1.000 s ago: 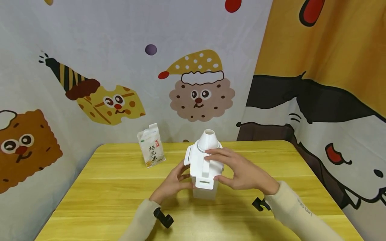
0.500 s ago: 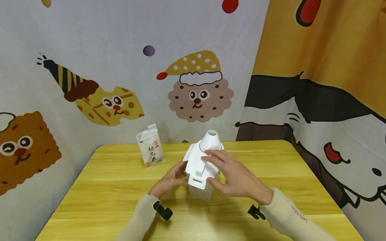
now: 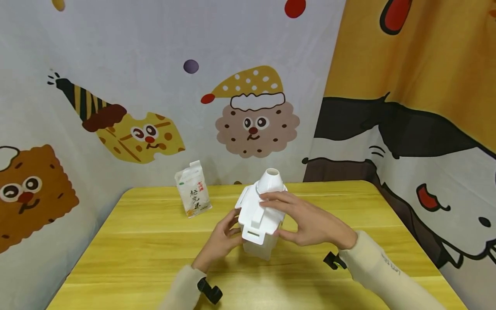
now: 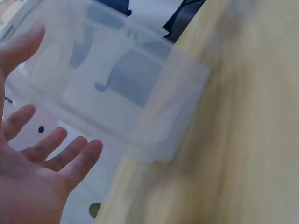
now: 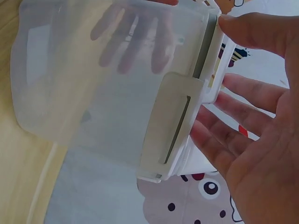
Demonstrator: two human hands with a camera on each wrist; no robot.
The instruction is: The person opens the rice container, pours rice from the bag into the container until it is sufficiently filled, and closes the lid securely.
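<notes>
A translucent plastic storage container [image 3: 258,250] stands on the table with a white lid [image 3: 248,214]. The lid has a raised strip [image 3: 257,216] and a hollow cone-shaped spout [image 3: 270,181] at its far end. A slotted latch flap [image 3: 253,235] sticks out at the near side. My left hand [image 3: 220,241] rests along the container's left side; its extended fingers show through the clear wall in the right wrist view. Over the lid lies my right hand [image 3: 311,221], fingertips at the strip and thumb by the lid's right edge. Its fingers [image 5: 243,109] look relaxed, only slightly bent.
A white bag of rice [image 3: 193,189] with printed characters stands at the back left of the wooden table [image 3: 155,258]. Behind the table hangs a cartoon-printed curtain [image 3: 162,51]. Black wrist mounts [image 3: 209,291] sit at both cuffs.
The container has turned slightly clockwise, its near flap moving left and the cone right. My right hand shifted left with it, then back a little to the right.
</notes>
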